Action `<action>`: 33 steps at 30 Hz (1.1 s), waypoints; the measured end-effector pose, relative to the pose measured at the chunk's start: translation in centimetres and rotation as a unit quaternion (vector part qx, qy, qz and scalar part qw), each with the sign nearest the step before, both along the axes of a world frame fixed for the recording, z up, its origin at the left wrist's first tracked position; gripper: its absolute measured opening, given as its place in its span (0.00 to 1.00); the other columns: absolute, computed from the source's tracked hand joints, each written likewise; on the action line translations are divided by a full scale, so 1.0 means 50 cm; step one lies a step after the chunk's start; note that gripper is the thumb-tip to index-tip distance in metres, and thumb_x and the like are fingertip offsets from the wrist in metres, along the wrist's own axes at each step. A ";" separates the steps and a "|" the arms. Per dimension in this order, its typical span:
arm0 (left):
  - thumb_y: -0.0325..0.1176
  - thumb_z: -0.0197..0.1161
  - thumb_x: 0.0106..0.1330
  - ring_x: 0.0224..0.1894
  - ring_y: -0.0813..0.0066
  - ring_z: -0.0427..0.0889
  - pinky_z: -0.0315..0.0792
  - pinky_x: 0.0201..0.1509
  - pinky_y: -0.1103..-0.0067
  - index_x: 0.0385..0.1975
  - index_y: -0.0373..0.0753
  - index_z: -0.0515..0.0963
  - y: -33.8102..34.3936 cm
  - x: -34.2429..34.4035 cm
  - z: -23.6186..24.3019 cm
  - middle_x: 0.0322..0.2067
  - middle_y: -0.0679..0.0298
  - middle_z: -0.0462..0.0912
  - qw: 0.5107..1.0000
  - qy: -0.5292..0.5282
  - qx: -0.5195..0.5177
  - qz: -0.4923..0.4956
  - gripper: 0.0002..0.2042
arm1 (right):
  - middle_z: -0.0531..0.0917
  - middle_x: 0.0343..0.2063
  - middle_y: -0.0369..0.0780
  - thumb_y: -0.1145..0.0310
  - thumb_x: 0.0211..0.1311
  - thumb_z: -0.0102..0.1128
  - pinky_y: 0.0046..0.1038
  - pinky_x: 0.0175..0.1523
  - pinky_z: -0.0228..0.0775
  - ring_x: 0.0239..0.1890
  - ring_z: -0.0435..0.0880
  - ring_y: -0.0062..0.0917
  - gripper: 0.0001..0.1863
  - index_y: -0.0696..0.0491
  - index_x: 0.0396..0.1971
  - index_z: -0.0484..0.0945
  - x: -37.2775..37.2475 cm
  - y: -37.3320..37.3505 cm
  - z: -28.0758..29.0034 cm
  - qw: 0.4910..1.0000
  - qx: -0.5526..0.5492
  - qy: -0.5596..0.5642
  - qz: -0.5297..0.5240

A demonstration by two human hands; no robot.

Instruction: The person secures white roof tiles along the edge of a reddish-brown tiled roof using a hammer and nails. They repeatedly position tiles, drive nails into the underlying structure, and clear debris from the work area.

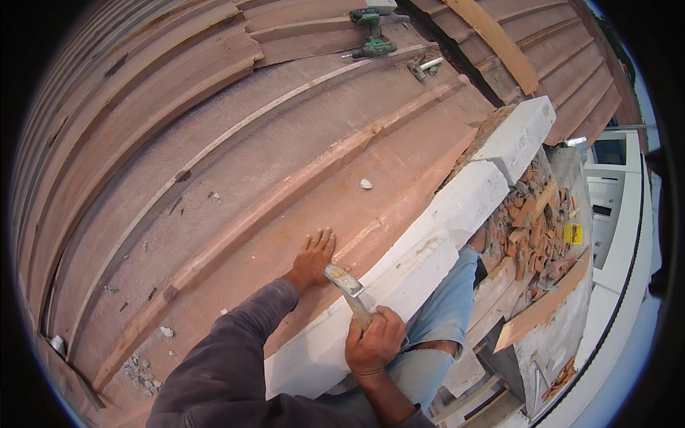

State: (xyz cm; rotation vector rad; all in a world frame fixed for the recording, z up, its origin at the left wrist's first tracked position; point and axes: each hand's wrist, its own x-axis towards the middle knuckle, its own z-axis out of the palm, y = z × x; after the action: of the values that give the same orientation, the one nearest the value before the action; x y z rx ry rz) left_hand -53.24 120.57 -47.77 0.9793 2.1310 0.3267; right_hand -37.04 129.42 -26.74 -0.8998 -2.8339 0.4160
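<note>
My right hand is wrapped round the handle of a hammer, whose worn metal head points up and away from me. Just left of the hammer head, my left hand lies with fingers spread on the reddish roof sheet. The hammer head overlaps the edge of that hand in the view; whether they touch I cannot tell. Beneath my right hand runs a row of white blocks, along the edge of the roof sheet. My leg in light blue jeans is on the blocks' right side.
A green cordless drill and another hammer lie on the far sheet. Broken brick rubble, a yellow box and a wooden plank are right of the blocks. Raised ribs cross the roof; small white chips lie scattered.
</note>
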 end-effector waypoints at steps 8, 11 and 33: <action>0.70 0.57 0.73 0.86 0.45 0.47 0.51 0.87 0.58 0.82 0.31 0.52 0.028 -0.098 -0.030 0.83 0.42 0.51 0.966 -0.235 -0.107 0.006 0.53 | 0.81 0.49 0.46 0.66 0.59 0.73 0.49 0.56 0.76 0.50 0.81 0.46 0.16 0.57 0.39 0.78 -0.006 -0.001 0.007 1.000 0.005 0.006 0.000; 0.65 0.55 0.77 0.86 0.49 0.47 0.49 0.88 0.58 0.83 0.35 0.54 0.023 -0.096 -0.038 0.83 0.43 0.51 0.976 -0.208 -0.064 0.021 0.47 | 0.81 0.50 0.45 0.66 0.59 0.73 0.48 0.55 0.75 0.50 0.81 0.46 0.15 0.57 0.40 0.78 -0.008 -0.002 0.009 1.000 0.013 0.006 -0.001; 0.70 0.29 0.80 0.88 0.57 0.24 0.22 0.88 0.57 0.87 0.45 0.40 -0.272 0.024 -0.008 0.87 0.56 0.33 0.982 -0.070 -0.170 0.050 0.44 | 0.81 0.49 0.48 0.67 0.63 0.71 0.49 0.55 0.74 0.50 0.80 0.48 0.14 0.59 0.38 0.76 -0.001 -0.011 -0.007 0.999 0.034 0.015 0.006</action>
State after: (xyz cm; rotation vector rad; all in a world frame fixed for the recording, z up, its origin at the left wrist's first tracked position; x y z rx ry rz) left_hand -52.05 106.95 -48.17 0.6356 2.0243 0.0714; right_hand -37.08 128.89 -27.10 -0.8557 -2.8097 0.3294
